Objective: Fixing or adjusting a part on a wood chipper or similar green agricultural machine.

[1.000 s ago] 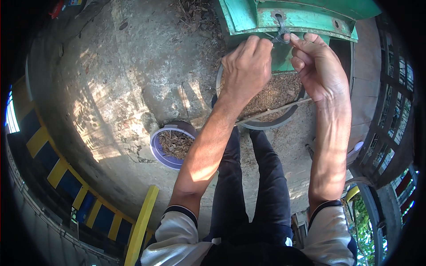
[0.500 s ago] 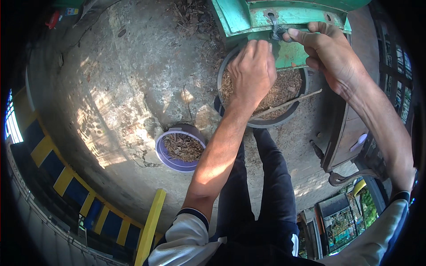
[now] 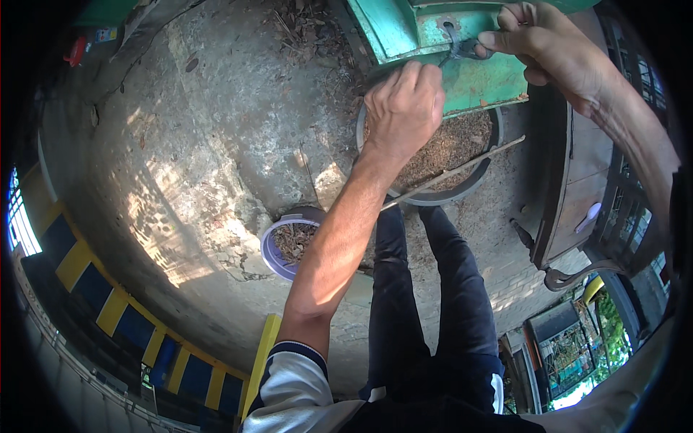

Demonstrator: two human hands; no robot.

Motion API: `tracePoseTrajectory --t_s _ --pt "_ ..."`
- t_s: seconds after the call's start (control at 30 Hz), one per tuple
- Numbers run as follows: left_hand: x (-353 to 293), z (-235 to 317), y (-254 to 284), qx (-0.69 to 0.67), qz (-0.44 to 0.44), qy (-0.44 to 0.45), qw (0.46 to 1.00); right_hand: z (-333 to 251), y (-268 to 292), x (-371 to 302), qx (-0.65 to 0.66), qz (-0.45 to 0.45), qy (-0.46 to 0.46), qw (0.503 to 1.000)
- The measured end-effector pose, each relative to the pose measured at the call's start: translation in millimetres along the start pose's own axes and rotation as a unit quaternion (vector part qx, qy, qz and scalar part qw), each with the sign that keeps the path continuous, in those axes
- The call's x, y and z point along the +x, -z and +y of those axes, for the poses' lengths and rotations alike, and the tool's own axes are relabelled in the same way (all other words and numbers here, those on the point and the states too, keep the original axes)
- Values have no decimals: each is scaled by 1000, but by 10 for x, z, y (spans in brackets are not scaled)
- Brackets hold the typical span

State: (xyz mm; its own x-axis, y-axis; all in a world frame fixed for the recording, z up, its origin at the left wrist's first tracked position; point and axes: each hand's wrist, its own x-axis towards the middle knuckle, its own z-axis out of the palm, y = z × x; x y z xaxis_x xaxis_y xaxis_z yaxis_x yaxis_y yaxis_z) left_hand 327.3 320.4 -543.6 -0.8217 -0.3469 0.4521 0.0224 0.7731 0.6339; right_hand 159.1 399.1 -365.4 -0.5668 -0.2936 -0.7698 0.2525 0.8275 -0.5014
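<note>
A green metal machine [image 3: 480, 81] with worn paint stands at the top. Through a hole in its upper ledge loops a dark grey strip [image 3: 454, 42], knotted or twisted below the hole. My right hand [image 3: 545, 45] pinches one dark end of this strip between thumb and fingers, to the right of the knot. On the left, my left hand [image 3: 406, 101] is closed in a fist, and a thin end of the strip runs into it. Its fingertips are hidden. Below the machine lies a round grey tub [image 3: 462, 193] of brown chopped material, with a stick [image 3: 455, 172] across it.
A purple basin [image 3: 271, 249] of similar dry bits stands on the concrete floor [image 3: 216, 130], partly behind my left forearm. At right is a wooden piece of furniture [image 3: 570, 209] with a purple spoon [image 3: 588, 216]. A yellow bar [image 3: 264, 353] rises at lower left.
My hands have moved apart a little, the right one up and rightward, the left one slightly left and down. The strip between them looks more stretched. The whole view has shifted slightly.
</note>
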Motion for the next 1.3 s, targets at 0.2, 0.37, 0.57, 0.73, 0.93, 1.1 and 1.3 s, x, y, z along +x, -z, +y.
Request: tracePoseTrajectory --t_s 0.2,0.37,0.57,0.73,0.93,1.1,1.3 --pt "-55 183 -16 -30 4 78 997 797 -232 -65 25 114 285 952" --pt "-14 278 -129 -26 23 100 994 1391 -897 48 242 109 249 931" --pt "-42 304 17 -16 14 99 995 1178 -1315 110 356 114 203 905" --pt "4 449 107 -57 -17 125 990 1143 -1331 253 353 220 283 864" --pt "13 536 124 -80 -8 146 986 999 -1270 173 370 186 247 876" --pt "-30 543 96 -124 -15 123 984 960 -1263 176 394 192 199 877" --pt "17 398 161 -97 -42 73 992 936 -1155 157 369 170 209 889"
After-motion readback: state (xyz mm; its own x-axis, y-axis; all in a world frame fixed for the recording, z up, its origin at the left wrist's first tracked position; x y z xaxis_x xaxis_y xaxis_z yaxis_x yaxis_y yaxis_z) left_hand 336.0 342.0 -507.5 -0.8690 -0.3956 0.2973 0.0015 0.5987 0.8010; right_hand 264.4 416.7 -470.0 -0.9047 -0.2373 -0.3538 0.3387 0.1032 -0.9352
